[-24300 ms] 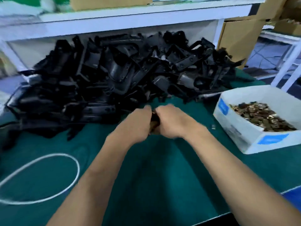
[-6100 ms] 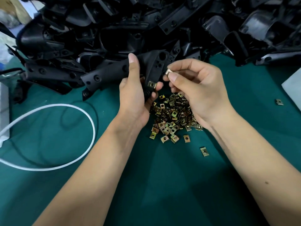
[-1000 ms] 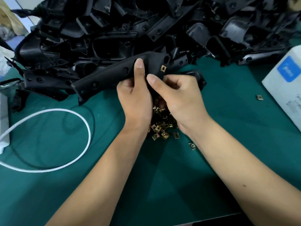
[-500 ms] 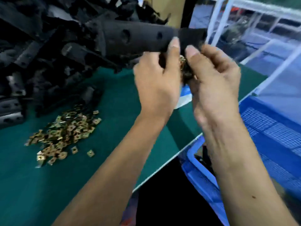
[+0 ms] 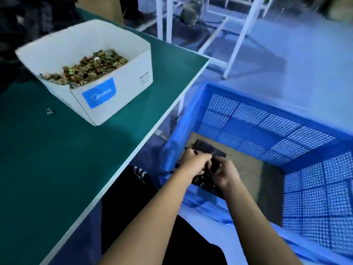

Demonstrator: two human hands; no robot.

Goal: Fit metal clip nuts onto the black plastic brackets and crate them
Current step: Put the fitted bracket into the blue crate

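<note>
Head view: both hands are down inside the deep blue perforated plastic crate (image 5: 286, 134) at lower right of the frame, beside the green-covered surface (image 5: 57, 159). The left hand (image 5: 194, 163) and the right hand (image 5: 225, 173) sit close together, each with fingers curled round the long black plastic bracket (image 5: 210, 150), which angles from the hands up and left toward the crate's near-left wall. Its far end shows above the left hand; more black plastic shows under the wrists (whether that is the same piece or another lying in the crate I cannot tell). No clip nut can be made out on the bracket here.

The crate floor is tan and mostly bare to the right of and beyond the hands, so there is open room on that side. The crate's tall mesh walls close it in at the far and right sides, and its left wall stands just beside the white edge of the surface.

On the surface, upper left of the frame, an open white cardboard box with a blue label (image 5: 114, 87) holds a heap of brass-coloured metal clip nuts (image 5: 86, 67). The box stands near the surface's right edge, with a strip of green between them. One stray clip nut (image 5: 50, 111) lies alone left of the box. At the far upper left, a blurred dark mass of black plastic parts (image 5: 28, 20) sits behind the box.

White frame legs (image 5: 242, 35) stand on the pale floor at the top of the frame, well apart from the crate.
</note>
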